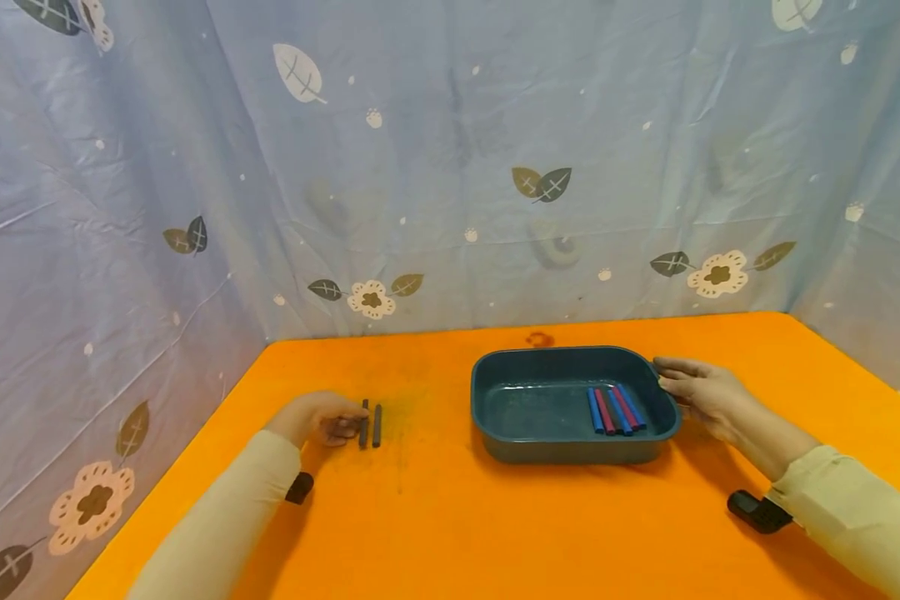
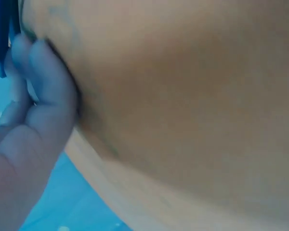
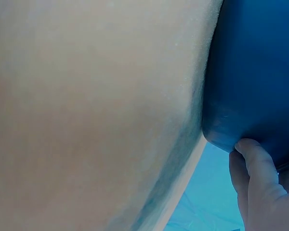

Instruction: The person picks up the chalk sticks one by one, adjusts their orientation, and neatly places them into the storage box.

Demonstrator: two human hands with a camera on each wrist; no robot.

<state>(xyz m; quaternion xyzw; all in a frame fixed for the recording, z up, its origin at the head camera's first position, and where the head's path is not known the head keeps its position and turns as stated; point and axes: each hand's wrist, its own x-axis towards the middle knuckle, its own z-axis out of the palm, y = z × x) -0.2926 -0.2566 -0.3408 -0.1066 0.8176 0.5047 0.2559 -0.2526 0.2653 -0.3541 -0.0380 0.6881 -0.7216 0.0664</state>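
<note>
My left hand is at the left of the orange table, thumb and fingertips pinching a dark, slim stick. A second dark stick stands parallel just to its right. In the left wrist view, the curled fingers meet a stick at the upper left edge. My right hand grips the right end of a dark teal baking dish. From the right wrist, the thumb presses the dish's outer wall. Several blue and magenta sticks lie side by side in the dish's right half.
The orange tabletop carries a dark smudge near the left sticks and a reddish mark behind the dish. A patterned blue-grey curtain encloses the back and sides. Black wrist devices hang under both sleeves.
</note>
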